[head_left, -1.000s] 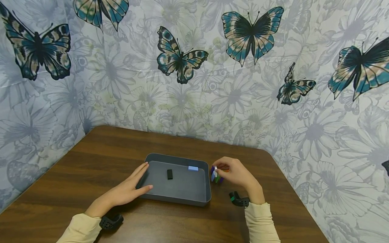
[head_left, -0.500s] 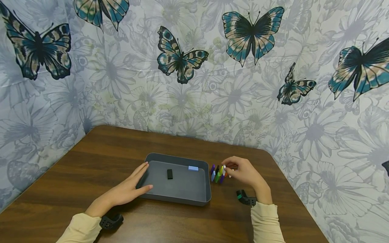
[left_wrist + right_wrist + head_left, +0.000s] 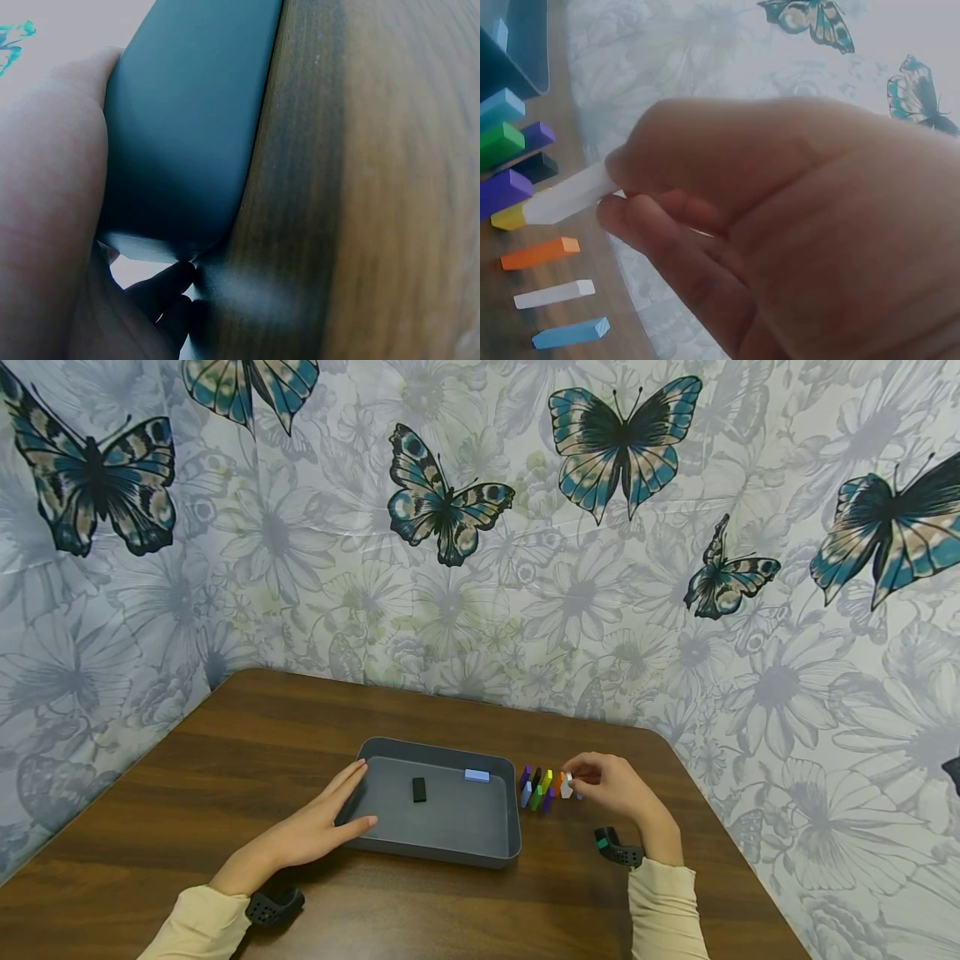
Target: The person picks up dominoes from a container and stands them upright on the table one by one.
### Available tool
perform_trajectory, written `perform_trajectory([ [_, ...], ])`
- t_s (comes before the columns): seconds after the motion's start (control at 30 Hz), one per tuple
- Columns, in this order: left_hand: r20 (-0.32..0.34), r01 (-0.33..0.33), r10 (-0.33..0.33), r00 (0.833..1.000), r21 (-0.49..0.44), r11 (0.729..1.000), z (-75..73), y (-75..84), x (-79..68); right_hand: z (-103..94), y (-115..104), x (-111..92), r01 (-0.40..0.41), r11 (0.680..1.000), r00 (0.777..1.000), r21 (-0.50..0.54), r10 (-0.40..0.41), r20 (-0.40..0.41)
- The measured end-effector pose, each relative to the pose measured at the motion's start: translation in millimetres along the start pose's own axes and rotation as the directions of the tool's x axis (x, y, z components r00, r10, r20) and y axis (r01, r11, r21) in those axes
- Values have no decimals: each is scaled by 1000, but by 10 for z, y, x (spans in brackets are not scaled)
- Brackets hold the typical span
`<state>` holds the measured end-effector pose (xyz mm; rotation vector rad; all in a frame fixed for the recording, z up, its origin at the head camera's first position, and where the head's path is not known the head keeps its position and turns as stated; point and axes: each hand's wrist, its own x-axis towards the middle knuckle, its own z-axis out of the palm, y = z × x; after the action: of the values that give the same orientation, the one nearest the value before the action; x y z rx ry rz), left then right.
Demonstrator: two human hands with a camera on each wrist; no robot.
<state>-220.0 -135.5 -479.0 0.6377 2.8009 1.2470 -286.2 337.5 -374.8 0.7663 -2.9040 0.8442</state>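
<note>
My right hand (image 3: 622, 793) pinches a white domino-like block (image 3: 566, 196) between thumb and fingertips, over the right side of the table. Close by stand several coloured blocks in two short rows, among them a green block (image 3: 499, 144), an orange block (image 3: 540, 253), another white block (image 3: 553, 294) and a light blue block (image 3: 570, 333). With fingers extended, my left hand (image 3: 311, 827) rests against the left end of a grey tray (image 3: 442, 842). Inside the tray lie a black block (image 3: 419, 790) and a light blue block (image 3: 476, 776).
The brown wooden table (image 3: 247, 760) meets a wall covering (image 3: 585, 602) with butterflies and flowers along its far edge. The block rows stand right beside the tray's right wall. Black bands, one under each wrist, show below the sleeves.
My right hand has moved rightward along the block rows, away from the tray, with the white block in its fingers. More of the standing blocks now show. The left hand stays put.
</note>
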Motion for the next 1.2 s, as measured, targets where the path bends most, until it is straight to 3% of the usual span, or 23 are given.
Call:
perform_trajectory([
  [0.37,16,11,-11,1000,-20,1000,3,1,-14,70,100,8,-50,999,998,-17,50,40],
  [1.2,17,17,-17,1000,-8,1000,-18,27,-22,212,226,71,-33,998,992,-50,39,117],
])
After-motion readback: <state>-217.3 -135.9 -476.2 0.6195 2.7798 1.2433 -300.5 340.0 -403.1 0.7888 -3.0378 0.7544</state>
